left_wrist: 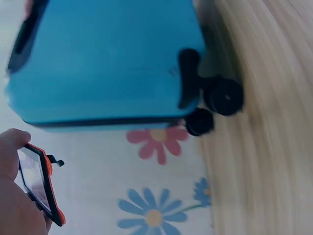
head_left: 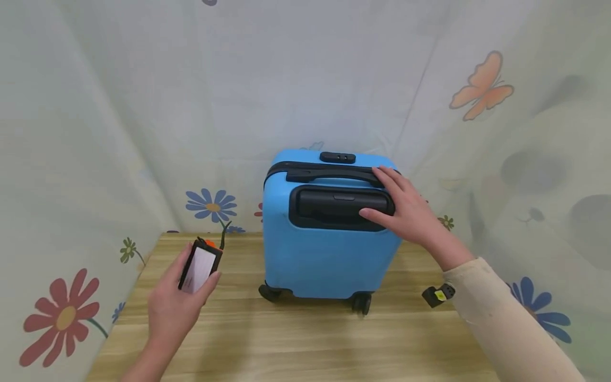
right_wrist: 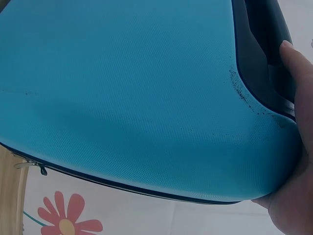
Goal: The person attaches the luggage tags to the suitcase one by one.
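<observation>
A light blue suitcase (head_left: pixel 324 260) stands upright on its black wheels, a black carry handle (head_left: pixel 334 174) along its top and a black recess (head_left: pixel 305 208) below that. My right hand (head_left: pixel 406 207) rests on its upper right corner, fingers stretched over the top near the handle's end. The right wrist view has the thumb (right_wrist: pixel 296 61) at the recess's edge. Off to the suitcase's left, my left hand (head_left: pixel 174 302) holds a luggage tag (head_left: pixel 200 268) between thumb and fingers. It has a black frame, a white card, orange parts and a black strap.
The suitcase stands on a wood-grain table (head_left: pixel 296 345). Behind it and on both sides hangs a pale curtain (head_left: pixel 334 74) printed with flowers and a butterfly. A small black combination lock (head_left: pixel 338 157) is set into the suitcase's top. A black device (head_left: pixel 438 295) sits at the right wrist.
</observation>
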A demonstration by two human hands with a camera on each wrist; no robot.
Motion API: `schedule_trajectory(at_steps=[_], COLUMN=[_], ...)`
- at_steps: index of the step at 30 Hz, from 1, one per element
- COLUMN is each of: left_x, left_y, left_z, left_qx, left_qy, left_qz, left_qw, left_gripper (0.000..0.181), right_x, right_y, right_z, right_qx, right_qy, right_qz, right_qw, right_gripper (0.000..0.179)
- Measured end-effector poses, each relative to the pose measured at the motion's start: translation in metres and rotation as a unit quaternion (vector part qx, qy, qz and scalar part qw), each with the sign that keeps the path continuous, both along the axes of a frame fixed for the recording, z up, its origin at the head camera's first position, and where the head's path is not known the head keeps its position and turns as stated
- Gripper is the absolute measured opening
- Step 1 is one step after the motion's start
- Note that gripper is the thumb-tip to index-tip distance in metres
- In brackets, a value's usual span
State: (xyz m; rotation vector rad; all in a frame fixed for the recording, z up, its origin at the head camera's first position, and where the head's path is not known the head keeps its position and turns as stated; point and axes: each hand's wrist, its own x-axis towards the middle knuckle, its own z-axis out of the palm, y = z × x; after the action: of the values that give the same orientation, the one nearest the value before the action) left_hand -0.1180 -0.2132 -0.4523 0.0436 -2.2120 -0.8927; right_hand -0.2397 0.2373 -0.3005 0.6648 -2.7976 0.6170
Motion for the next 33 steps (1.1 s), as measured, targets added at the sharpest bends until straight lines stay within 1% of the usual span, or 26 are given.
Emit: schedule_trajectory(at_steps=[3, 6, 9, 12, 15, 17, 19, 21, 25, 31, 33], left_x=[0.006, 0.014, 0.023, 0.032, 0.039, 0.042, 0.042, 0.041, 0.039, 0.033, 0.032], left_y=[0.014, 0.031, 0.047, 0.063, 0.076, 0.084, 0.091, 0.097, 0.106, 0.114, 0.116], left_z=[0.020, 0.039, 0.053, 0.066, 0.076, 0.081, 0.085, 0.088, 0.087, 0.082, 0.081], left_qx=[0.026, 0.058, 0.084, 0.106, 0.133, 0.152, 0.165, 0.172, 0.173, 0.180, 0.181], left_qy=[0.008, 0.013, 0.012, 0.007, 0.002, -0.002, -0.009, -0.018, -0.035, -0.043, -0.045], left_qz=[-0.039, -0.086, -0.132, -0.169, -0.201, -0.219, -0.236, -0.246, -0.257, -0.265, -0.270], left_qw=[0.9989, 0.9945, 0.9876, 0.9799, 0.9706, 0.9638, 0.9575, 0.9538, 0.9502, 0.9463, 0.9446], left_gripper=[0.083, 0.084, 0.085, 0.085, 0.085, 0.084, 0.083, 0.081, 0.079, 0.079, 0.079], right_x=[-0.001, -0.001, -0.001, -0.001, -0.001, -0.001, -0.001, -0.001, -0.003, -0.003, -0.001], right_y=[0.000, 0.000, -0.001, -0.001, -0.001, 0.000, 0.000, 0.001, 0.000, 0.000, 0.001], right_z=[0.000, 0.000, -0.001, -0.001, 0.000, 0.000, 0.001, 0.000, -0.001, -0.001, 0.001], right_qx=[0.002, 0.006, 0.010, 0.011, 0.011, 0.009, 0.008, 0.007, 0.009, 0.011, 0.013], right_qy=[0.003, 0.000, -0.002, -0.003, -0.004, -0.004, -0.002, -0.001, 0.000, 0.002, 0.009], right_qz=[0.000, -0.002, -0.004, -0.005, -0.006, -0.007, -0.009, -0.009, -0.008, -0.003, 0.005], right_qw=[1.0000, 1.0000, 0.9999, 0.9999, 0.9999, 0.9999, 0.9999, 0.9999, 0.9999, 0.9999, 0.9999], right_gripper=[0.096, 0.097, 0.098, 0.098, 0.098, 0.098, 0.098, 0.098, 0.098, 0.098, 0.098])
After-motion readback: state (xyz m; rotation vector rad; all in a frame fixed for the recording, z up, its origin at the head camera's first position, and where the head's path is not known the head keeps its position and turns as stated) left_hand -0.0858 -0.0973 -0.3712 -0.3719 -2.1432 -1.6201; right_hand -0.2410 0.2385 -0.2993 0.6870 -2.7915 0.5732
